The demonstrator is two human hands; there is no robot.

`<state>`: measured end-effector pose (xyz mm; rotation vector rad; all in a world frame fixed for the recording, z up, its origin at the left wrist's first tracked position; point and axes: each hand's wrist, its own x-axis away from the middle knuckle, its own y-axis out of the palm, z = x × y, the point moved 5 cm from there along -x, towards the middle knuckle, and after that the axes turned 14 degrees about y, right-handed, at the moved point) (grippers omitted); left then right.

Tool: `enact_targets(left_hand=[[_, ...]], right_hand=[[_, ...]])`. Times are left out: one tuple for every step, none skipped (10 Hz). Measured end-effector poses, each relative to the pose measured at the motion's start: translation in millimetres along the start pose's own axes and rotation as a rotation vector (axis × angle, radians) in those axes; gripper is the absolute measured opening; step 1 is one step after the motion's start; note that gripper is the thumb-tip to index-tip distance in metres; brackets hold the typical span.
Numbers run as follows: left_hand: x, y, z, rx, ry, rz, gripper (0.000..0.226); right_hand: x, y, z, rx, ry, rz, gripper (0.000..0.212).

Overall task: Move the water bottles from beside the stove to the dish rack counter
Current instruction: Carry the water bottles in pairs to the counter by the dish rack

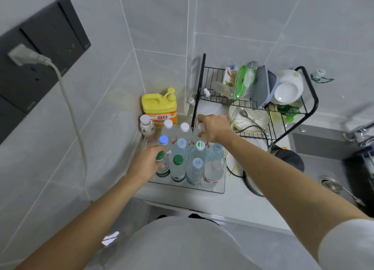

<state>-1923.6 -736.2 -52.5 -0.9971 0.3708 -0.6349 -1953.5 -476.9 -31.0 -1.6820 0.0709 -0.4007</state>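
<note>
Head view: we see water bottles (187, 160) packed upright in clear tray (220, 190) on bench, just left of dish rack (253, 99). Left hand (144, 162) grip curls round green-cap bottle (160, 164); right hand (210, 129) grip pinches white-cap bottle (201, 128). Full, likely heavy, slippery; hold necks. Yellow soap jug (159, 105) reads "立白".

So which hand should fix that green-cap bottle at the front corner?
Probably the left hand. Its fingers already curl around the green-cap bottle at the clear tray's front-left corner. The right hand is busy, gripping a white-cap bottle at the back.
</note>
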Motion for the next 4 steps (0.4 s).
enact_targets(left_hand=[[3,0,-1,0.026,0.002,0.015,0.042],[9,-1,-2,0.019,-0.003,0.011,0.054],[12,-1,-4,0.009,0.008,0.034,0.057],[16,-8,-2,-0.009,0.007,0.067,0.059]], right_hand=[[-3,5,2,-0.006,-0.001,-0.021,0.046],[-1,8,3,-0.012,-0.004,-0.025,0.052],[2,11,5,-0.013,-0.029,-0.029,0.055],[5,11,7,-0.053,-0.034,-0.046,0.056]])
